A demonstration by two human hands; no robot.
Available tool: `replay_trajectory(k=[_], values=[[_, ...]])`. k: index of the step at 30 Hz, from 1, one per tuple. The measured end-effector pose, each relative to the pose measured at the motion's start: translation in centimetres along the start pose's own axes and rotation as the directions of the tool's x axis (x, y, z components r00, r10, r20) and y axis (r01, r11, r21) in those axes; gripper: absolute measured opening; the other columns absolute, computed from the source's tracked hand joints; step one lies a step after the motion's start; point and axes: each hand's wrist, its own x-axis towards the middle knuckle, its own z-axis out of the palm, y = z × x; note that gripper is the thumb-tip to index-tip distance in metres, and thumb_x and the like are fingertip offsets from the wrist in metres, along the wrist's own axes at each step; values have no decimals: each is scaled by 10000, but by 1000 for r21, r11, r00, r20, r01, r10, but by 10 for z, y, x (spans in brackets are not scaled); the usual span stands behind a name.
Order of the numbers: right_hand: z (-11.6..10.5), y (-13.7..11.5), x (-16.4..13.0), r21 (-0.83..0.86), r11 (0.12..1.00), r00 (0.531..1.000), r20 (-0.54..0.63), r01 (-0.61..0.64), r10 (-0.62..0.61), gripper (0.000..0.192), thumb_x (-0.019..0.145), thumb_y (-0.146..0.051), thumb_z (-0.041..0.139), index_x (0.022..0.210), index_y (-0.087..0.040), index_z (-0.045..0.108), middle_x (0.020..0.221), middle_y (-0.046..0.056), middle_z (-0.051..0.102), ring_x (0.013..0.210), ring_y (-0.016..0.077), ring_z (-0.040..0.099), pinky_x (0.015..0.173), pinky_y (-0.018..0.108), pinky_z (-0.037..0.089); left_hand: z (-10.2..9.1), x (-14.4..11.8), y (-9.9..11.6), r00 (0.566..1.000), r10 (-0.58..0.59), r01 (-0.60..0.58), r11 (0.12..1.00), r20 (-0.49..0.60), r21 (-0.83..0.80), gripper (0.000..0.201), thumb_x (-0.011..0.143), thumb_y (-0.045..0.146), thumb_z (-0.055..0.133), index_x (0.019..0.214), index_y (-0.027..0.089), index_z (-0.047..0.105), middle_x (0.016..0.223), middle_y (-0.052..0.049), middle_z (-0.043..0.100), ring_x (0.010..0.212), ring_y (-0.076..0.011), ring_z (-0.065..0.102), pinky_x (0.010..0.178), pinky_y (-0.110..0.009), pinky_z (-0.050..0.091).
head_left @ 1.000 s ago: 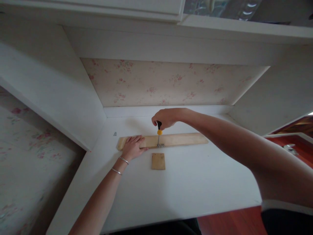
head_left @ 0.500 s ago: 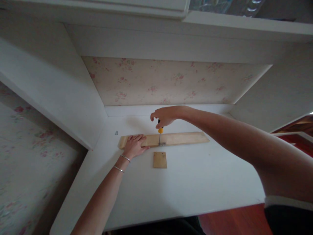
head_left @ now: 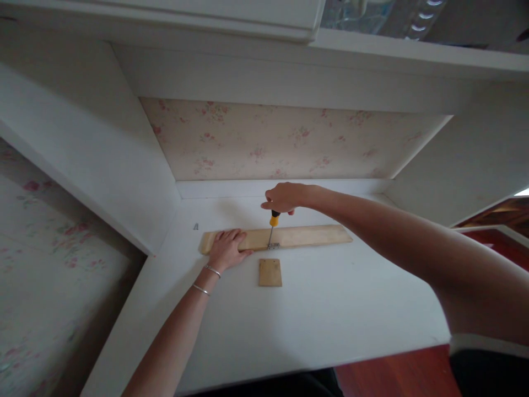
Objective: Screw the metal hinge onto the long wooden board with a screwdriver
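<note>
under the right hand (head_left: 284, 197), the screwdriver (head_left: 273, 227) handle mostly hidden

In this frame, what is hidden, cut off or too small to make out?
- Head view: the screwdriver handle top, wrapped by the right hand.
- Head view: the metal piece at the tip on the long plank; too small to identify.
- Head view: the plank under the left hand.
- Head view: small item by the left wall; too small.

left hand (head_left: 226, 249) flat, right hand (head_left: 282, 198) fisted
</note>
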Motion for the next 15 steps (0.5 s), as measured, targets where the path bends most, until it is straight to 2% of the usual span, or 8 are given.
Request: replay_trajectory(k=[1, 3, 6, 8, 10, 12, 13, 15], values=[[0, 0, 0, -22, 1000, 1000, -4, 3, -3, 459, 876, -455, 388, 948, -94, 661, 691, 114, 664, 584, 180, 606, 612, 302, 392, 0, -1, 1, 1000, -2, 2, 1000, -3, 3, 520, 751, 561, 586, 1197, 295, 552, 1237, -60, 566, 1154, -257, 487, 1027, -410, 295], [1, -3, -3, -67, 987, 987, -56, 146, -150, 312, 836, -339, 463, 931, -124, 668, 802, 117, 684, 701, 194, 621, 627, 293, 388, 1, -2, 2, 1000, -2, 2, 1000, -12, 7, 534, 748, 567, 587, 1203, 291, 540, 1241, -67, 558, 1169, -263, 472, 1033, -416, 288], [3, -8, -8, -77, 911, 904, -118, 404, -411, 321, 734, -263, 579, 1045, -208, 637, 1039, 68, 666, 896, 193, 603, 667, 261, 390, 3, -4, 3, 1000, -8, 8, 1000, -26, 9, 541, 744, 567, 591, 1205, 291, 532, 1242, -68, 551, 1178, -263, 461, 1041, -421, 280], [2, -11, -11, -54, 927, 919, -127, 371, -375, 389, 737, -356, 604, 1097, -211, 609, 1030, 74, 667, 882, 196, 609, 671, 263, 394, 4, -5, 2, 999, -8, 8, 1000, -31, 9, 535, 745, 564, 592, 1203, 293, 534, 1242, -64, 551, 1173, -259, 464, 1040, -420, 281], [1, -11, -13, -28, 982, 977, -103, 185, -187, 448, 791, -497, 531, 1078, -162, 613, 866, 101, 687, 743, 199, 628, 649, 286, 396, 4, -4, 1, 1000, 1, 0, 1000, -30, 8, 530, 748, 568, 587, 1200, 295, 541, 1247, -59, 552, 1172, -254, 466, 1037, -418, 285], [0, -9, -13, -8, 999, 998, -38, 45, -45, 473, 847, -518, 435, 1015, -122, 633, 694, 98, 672, 611, 188, 616, 628, 299, 395, 3, -3, -1, 1000, 10, -10, 1000, -21, 6, 520, 754, 576, 575, 1195, 302, 552, 1255, -51, 553, 1175, -249, 469, 1035, -412, 289], [0, -7, -13, -8, 999, 999, -19, 46, -46, 433, 857, -479, 434, 993, -123, 640, 674, 92, 669, 601, 183, 614, 627, 296, 394, 3, -2, -2, 1000, 16, -16, 1000, -14, 5, 514, 757, 582, 569, 1191, 306, 557, 1258, -46, 554, 1174, -247, 472, 1032, -408, 293], [0, -2, -13, -30, 984, 983, -46, 178, -179, 305, 824, -374, 510, 990, -158, 646, 792, 87, 693, 711, 186, 628, 650, 280, 393, 3, 0, -3, 1000, 29, -29, 1000, -4, 2, 509, 761, 590, 559, 1185, 308, 566, 1255, -40, 561, 1166, -244, 481, 1021, -399, 307]])
